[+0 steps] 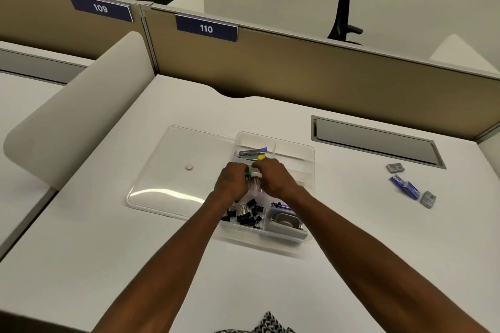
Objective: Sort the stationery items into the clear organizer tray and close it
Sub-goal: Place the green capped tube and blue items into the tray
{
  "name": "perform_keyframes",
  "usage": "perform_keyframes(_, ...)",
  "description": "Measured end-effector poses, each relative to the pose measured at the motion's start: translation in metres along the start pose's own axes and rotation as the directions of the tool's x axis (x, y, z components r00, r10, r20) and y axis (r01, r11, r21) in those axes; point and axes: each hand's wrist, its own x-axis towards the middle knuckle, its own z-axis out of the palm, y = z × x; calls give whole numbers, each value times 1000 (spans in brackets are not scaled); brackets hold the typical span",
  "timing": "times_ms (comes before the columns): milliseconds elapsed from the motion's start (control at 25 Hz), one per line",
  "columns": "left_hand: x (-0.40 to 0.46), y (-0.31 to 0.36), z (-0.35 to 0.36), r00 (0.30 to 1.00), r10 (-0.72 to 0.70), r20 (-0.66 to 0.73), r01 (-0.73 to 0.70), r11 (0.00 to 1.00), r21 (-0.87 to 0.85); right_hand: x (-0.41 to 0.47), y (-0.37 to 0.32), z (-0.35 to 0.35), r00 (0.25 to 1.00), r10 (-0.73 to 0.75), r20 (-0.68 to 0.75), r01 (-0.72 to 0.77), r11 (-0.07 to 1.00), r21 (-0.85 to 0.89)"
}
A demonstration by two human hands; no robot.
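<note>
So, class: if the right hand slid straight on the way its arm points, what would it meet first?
Probably the small clear container both hands hold, then the left hand; the right hand points up and leftward, though depth is unclear.

Both forearms are bare from the bottom edge of the view right up to the wrists, with no sleeve, cuff, watch, bracelet or band showing anywhere along them. The left hand and the right hand are bare as well: no gloves, and no rings that can be made out from here, though the fingers are mostly tucked out of sight. The forearms look slim and long, stretched by the wide lens. The only clothing that shows is a small patch of black-and-white patterned garment at the bottom centre, a zigzag or chevron weave; too little of it is in view to tell what it is.
</note>
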Motion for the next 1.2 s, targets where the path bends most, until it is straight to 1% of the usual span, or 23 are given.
perform_keyframes(160,0,7,1,995,65,-75,-73,991,-110,-20,21,0,977,75,-200,-39,983,180)
perform_keyframes(320,-4,24,10,987,113,-118,-135,971,-198,-49,48,7,928,180,-325,-88,957,278)
perform_keyframes(440,-6,43,23,975,198,-100,-214,959,-188,-75,75,9,868,292,-402,-150,926,347)
perform_keyframes(560,-4,64,38,953,294,-68,-301,942,-148,-99,100,7,835,318,-450,-164,923,348)
perform_keyframes(680,1,93,54,929,368,-42,-370,921,-123,-114,121,-2,765,393,-510,-205,899,386)
perform_keyframes(800,4,127,71,900,435,-6,-433,893,-127,-131,148,-10,723,451,-524,-271,882,386)
perform_keyframes(880,6,148,83,874,486,9,-482,869,-113,-144,170,-15,693,506,-514,-343,858,382)
perform_keyframes(960,6,162,91,859,512,30,-507,857,-94,-153,190,-18,686,570,-452,-444,820,361)
perform_keyframes(1040,7,178,103,850,521,75,-515,853,-87,-163,218,-22,671,654,-349,-571,756,319)
perform_keyframes(1120,6,191,115,846,520,116,-513,854,-89,-172,245,-29,630,732,-260,-667,681,301)
perform_keyframes(1200,5,198,126,845,518,137,-510,856,-88,-179,269,-38,564,788,-248,-727,616,305)
